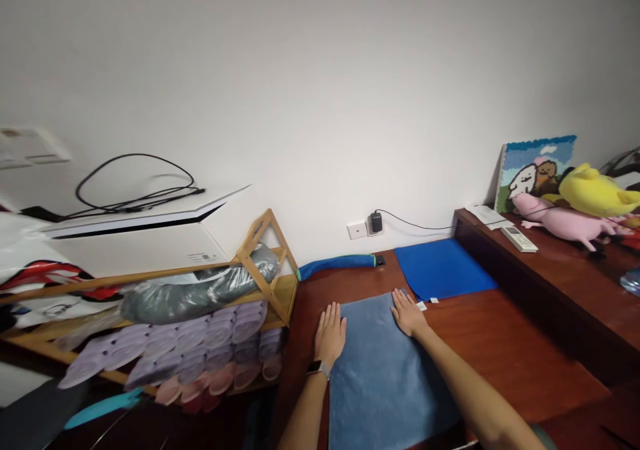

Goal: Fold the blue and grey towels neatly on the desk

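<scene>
A grey-blue cloth (375,370) lies spread on the dark red wooden table (505,353), running off toward me at the bottom of the view. My left hand (330,335) rests flat at its far left corner, fingers stretched out, with a watch on the wrist. At the far right corner, my right hand (407,313) lies flat with its fingers extended. A small white tag (421,307) sticks out beside the right hand. Just beyond is a bright blue cloth (445,270), flat on the table, with a small white tag at its near edge.
A long blue strip (337,263) lies along the wall below a socket with a black plug (376,221). Left stands a wooden rack (270,263) with purple and pink slippers (200,343) and a white box (150,250). On the raised right ledge are a remote (519,239), plush toys (560,220) and a picture.
</scene>
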A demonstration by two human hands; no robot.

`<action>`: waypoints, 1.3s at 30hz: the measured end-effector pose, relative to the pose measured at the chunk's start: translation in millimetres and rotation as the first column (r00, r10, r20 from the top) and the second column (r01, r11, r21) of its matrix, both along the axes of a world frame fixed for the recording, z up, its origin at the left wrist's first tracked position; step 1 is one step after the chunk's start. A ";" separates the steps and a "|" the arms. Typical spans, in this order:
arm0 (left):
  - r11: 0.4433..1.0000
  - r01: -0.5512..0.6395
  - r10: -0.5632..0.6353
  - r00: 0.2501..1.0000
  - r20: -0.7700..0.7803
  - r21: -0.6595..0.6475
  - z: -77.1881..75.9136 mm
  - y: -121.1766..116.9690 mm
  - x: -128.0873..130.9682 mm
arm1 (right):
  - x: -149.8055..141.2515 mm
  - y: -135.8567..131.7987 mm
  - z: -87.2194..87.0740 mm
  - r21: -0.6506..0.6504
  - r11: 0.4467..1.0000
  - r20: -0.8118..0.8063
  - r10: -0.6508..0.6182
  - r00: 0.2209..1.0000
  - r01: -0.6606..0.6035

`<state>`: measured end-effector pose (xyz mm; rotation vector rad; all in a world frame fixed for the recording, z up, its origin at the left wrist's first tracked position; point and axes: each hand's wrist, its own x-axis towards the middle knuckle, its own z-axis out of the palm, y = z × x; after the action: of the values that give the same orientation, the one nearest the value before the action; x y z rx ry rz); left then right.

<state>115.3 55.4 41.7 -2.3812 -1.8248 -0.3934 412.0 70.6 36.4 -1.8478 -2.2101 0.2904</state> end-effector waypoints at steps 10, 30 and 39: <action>0.994 0.112 -0.112 0.993 0.033 0.013 -24.1 -135.5 72.1 | -36.6 -142.7 -37.1 0.157 0.987 -0.024 0.021 0.999 -0.017; 0.995 0.099 -0.099 0.995 0.003 0.019 -43.9 -184.6 39.3 | -25.1 -207.7 -67.5 0.186 0.970 -0.023 -0.157 0.987 0.159; 0.995 -0.080 0.080 0.997 -0.003 0.052 -62.1 -226.1 40.6 | 28.8 -138.2 -11.7 0.086 0.968 0.063 0.230 0.971 -0.235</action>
<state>155.9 -170.7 -20.3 -2.2653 -1.8765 -0.4205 440.8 -67.6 24.7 -1.5672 -2.4358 0.1796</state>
